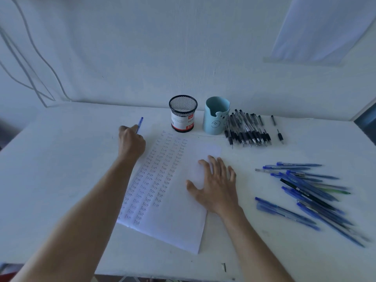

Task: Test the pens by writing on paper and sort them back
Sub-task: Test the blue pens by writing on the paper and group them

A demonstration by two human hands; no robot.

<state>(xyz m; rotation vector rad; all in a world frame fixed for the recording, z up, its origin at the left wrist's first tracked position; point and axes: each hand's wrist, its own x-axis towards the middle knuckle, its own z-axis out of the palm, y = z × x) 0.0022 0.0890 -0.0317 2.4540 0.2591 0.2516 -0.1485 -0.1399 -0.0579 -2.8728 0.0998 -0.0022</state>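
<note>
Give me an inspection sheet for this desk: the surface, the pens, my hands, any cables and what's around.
Surface: white table, dimly lit.
Job's things: paper with columns of "test" on its left half. black mesh cup and teal holder at the back, no pens sticking out. black pens in a row beside the holder. pile of pens, mostly blue, on the right.
Clutter: two small pen parts right of the black pens.
Grippers: left hand grips a blue pen just off the paper's far left edge. right hand lies flat on the paper.
Cables: white cables down the wall, far left.
Surroundings: wall; pale curtain top right.
</note>
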